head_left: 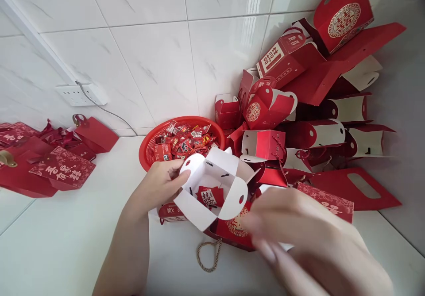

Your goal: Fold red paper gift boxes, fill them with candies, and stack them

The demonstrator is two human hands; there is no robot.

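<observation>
My left hand [162,181] pinches a flap of a small gift box [199,209] between thumb and fingers. The box is white inside, with its top flaps spread apart. Red wrapped candy packets [210,196] lie in the bottom of it. Close to the camera, right of the box, my right hand [308,234] is smeared by motion. Its fingers look bent, but whether they hold anything cannot be made out. Just behind the box stands a red plastic basket [146,154] full of red candy packets [186,141].
Many red gift boxes [270,105] are piled against the wall at the right. More red boxes [64,167] lie on the white counter [83,225] at the left. A rope handle [207,269] sticks out in front. A cable [109,112] runs from a wall socket [79,94].
</observation>
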